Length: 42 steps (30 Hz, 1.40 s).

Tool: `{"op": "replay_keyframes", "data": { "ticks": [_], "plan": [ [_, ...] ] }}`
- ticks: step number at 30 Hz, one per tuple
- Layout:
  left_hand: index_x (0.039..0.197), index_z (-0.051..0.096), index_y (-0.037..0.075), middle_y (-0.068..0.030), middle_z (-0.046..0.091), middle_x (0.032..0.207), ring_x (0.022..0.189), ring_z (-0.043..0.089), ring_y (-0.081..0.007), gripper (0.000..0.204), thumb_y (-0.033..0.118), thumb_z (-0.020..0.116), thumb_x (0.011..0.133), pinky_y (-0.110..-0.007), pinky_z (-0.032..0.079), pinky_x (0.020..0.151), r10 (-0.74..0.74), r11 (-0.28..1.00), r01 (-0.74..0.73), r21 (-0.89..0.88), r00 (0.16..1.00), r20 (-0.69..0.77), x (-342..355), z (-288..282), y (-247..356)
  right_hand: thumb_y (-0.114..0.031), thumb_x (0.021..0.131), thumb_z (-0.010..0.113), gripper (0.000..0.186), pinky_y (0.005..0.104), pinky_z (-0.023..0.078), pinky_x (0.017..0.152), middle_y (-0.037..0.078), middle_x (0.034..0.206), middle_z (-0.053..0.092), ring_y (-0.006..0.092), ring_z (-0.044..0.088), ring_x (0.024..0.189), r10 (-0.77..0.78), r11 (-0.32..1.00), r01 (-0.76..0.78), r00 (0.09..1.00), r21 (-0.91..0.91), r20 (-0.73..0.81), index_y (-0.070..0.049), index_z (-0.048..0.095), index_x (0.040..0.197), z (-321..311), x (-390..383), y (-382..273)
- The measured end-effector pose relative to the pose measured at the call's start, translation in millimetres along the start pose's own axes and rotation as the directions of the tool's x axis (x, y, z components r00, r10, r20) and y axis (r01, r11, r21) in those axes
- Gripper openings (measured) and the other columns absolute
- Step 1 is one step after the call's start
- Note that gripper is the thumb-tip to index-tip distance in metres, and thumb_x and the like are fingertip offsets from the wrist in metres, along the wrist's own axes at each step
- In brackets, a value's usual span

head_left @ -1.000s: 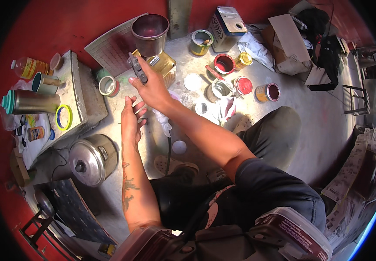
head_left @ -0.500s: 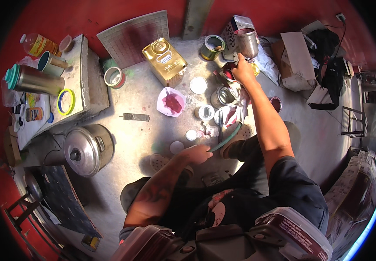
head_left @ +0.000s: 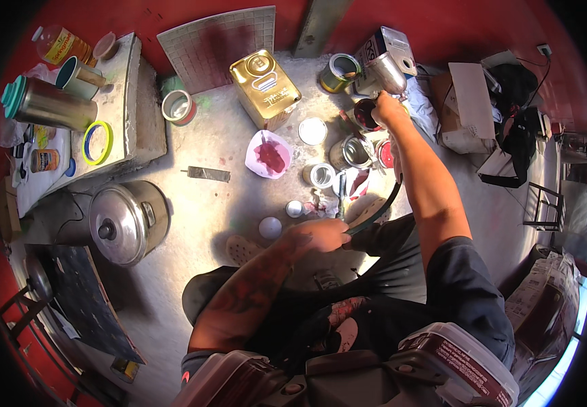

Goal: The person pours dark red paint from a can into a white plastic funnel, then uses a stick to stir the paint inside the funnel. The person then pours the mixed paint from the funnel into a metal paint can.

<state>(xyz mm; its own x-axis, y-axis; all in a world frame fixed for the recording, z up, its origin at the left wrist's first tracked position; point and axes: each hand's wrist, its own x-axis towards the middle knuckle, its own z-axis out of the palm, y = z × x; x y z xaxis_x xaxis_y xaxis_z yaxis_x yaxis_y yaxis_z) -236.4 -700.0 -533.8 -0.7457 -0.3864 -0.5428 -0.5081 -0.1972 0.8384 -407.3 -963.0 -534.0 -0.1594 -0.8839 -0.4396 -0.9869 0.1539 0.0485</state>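
Note:
My right hand [head_left: 390,110] is closed at the lower part of a silver metal cup [head_left: 390,76], fingers partly hidden. The cup leans over beside an open can of dark red paint [head_left: 367,115]; its mouth cannot be made out. Near my knees, my left hand [head_left: 329,235] is wrapped round a dark green hose [head_left: 383,209], which curves up toward my right forearm. A thin greyish piece [head_left: 342,193] rises just beyond that hand. Close by are an open metal can [head_left: 356,152], a small white can [head_left: 320,176] and a can with red inside [head_left: 384,154].
On the floor sit a gold tin [head_left: 264,91], a pink-stained white tub [head_left: 268,154], a white lid [head_left: 312,131] and a flat scraper-like strip [head_left: 206,173]. A large lidded pot [head_left: 127,224] stands left, below a ledge with bottles. Cardboard boxes [head_left: 466,102] lie right.
The metal cup has tipped from upright to leaning, and my right hand has turned with it. My left hand has shifted slightly right with the hose, which bends more steeply.

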Motion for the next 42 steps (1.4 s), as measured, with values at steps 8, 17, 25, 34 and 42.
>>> {"op": "replay_keyframes", "data": {
  "ticks": [8,17,25,34,42],
  "plan": [
    [0.099,0.065,0.001,-0.0098,0.066,0.077,0.074,0.064,-0.0255,0.034,0.030,0.048,0.102,-0.041,0.048,0.072,-0.024,0.994,0.026,-0.108,1.000,0.018,-21,-19,20,-0.007,0.085,0.059,0.045,0.0456,0.051,0.101,0.025,0.130,0.063,0.0378,0.060,0.124,-0.009,0.980,0.018,0.999,-0.199,0.045,-0.004,0.063,0.129,6,27,-22],
    [0.118,0.060,0.000,-0.0176,0.070,0.083,0.082,0.071,-0.0302,0.032,0.024,0.046,0.103,-0.046,0.051,0.075,0.072,0.981,-0.099,-0.167,0.984,-0.161,-46,-33,42,-0.009,0.081,0.069,0.044,0.0430,0.053,0.099,0.017,0.131,0.066,0.0314,0.062,0.123,-0.013,0.891,0.040,0.998,-0.452,0.063,-0.002,0.068,0.124,7,54,-41],
    [0.098,0.070,-0.004,-0.0230,0.072,0.099,0.098,0.069,-0.0395,0.023,0.014,0.057,0.092,-0.046,0.054,0.084,0.094,0.968,-0.184,-0.170,0.895,-0.436,-57,-39,56,-0.013,0.093,0.064,0.041,0.0613,0.050,0.097,0.014,0.139,0.061,0.0361,0.059,0.126,0.280,0.814,-0.334,0.942,-0.475,-0.184,-0.006,0.064,0.133,-12,93,-56],
    [0.105,0.071,-0.003,-0.0228,0.072,0.095,0.091,0.071,-0.0400,0.035,0.027,0.065,0.090,-0.050,0.055,0.080,0.137,0.982,-0.068,0.175,0.897,-0.421,-88,-59,39,-0.013,0.085,0.069,0.023,0.0369,0.060,0.061,0.015,0.090,0.069,0.0265,0.069,0.070,-0.114,0.933,0.185,0.965,0.308,-0.235,0.002,0.066,0.102,-48,14,-27],
    [0.091,0.073,-0.003,-0.0230,0.072,0.091,0.091,0.071,-0.0399,0.032,0.028,0.072,0.082,-0.046,0.056,0.080,0.022,0.994,0.043,0.103,0.829,-0.559,-127,-57,30,-0.016,0.096,0.066,0.020,0.0331,0.061,0.058,0.009,0.099,0.069,0.0196,0.068,0.085,-0.389,0.217,0.329,0.893,0.919,-0.228,0.000,0.067,0.107,-14,-126,-184]
  ]
}}
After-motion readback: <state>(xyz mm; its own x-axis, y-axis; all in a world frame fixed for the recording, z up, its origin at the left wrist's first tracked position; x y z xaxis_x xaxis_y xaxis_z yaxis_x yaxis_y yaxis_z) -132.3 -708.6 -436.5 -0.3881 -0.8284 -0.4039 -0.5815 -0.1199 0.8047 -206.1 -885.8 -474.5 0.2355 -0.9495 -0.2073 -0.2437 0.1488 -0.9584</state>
